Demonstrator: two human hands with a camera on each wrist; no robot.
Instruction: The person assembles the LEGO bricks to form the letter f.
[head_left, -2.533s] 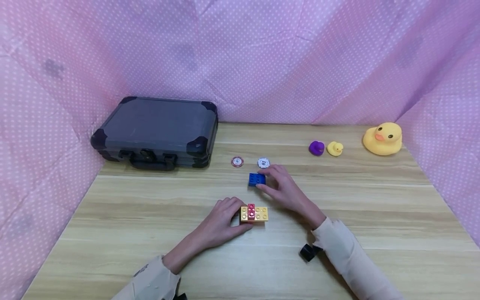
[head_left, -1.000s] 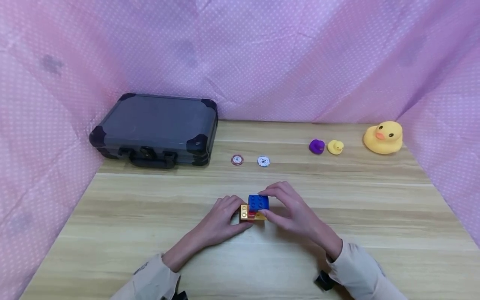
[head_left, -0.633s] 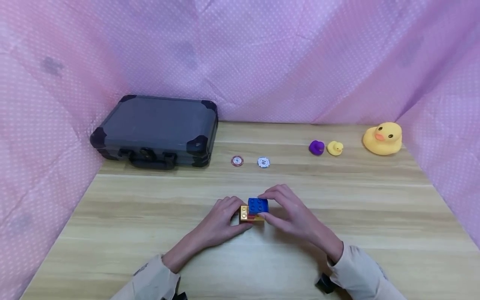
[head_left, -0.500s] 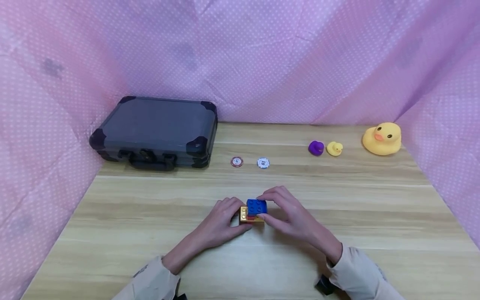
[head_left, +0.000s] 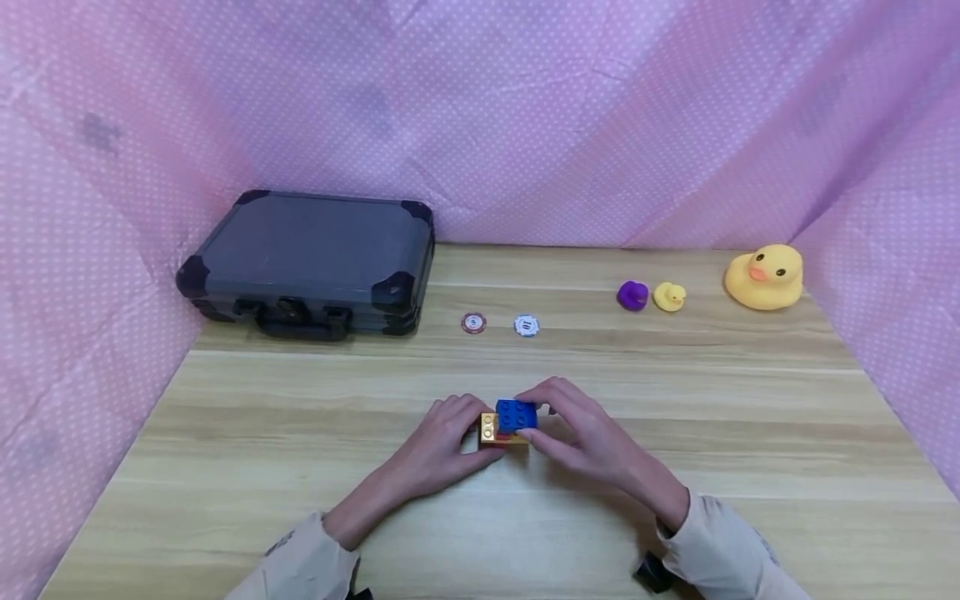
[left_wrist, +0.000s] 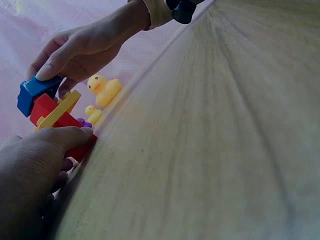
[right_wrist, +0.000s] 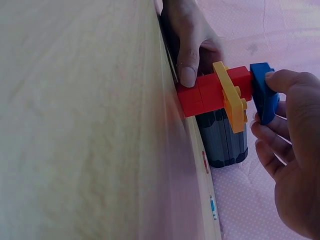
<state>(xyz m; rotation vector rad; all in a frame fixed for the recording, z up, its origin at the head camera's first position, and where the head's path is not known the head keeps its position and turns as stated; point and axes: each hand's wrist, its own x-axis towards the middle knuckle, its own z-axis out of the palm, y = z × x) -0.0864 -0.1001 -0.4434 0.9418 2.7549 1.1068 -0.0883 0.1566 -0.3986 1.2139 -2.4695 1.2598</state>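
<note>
A small brick stack stands on the table's near middle: a red brick [right_wrist: 202, 96] at the bottom, a yellow brick [head_left: 489, 427] across it, and a blue brick [head_left: 516, 414] on top. My left hand [head_left: 467, 422] grips the stack from the left, thumb on the red brick [left_wrist: 50, 112]. My right hand [head_left: 534, 414] pinches the blue brick [right_wrist: 262, 94] between thumb and fingers. In the right wrist view the blue brick sits over a red piece that pokes above the yellow brick [right_wrist: 231, 98]. Whether it is fully seated I cannot tell.
A dark grey case [head_left: 315, 260] lies at the back left. Two chips, one red [head_left: 473, 322] and one white [head_left: 527, 325], lie behind the stack. A purple duck [head_left: 632, 295], a small yellow duck [head_left: 669, 296] and a big yellow duck [head_left: 765, 275] stand back right. Pink cloth walls surround the table [head_left: 750, 417].
My right hand carried the blue brick from near the white chip onto the stack. It has since sunk slightly. My left hand stayed on the stack.
</note>
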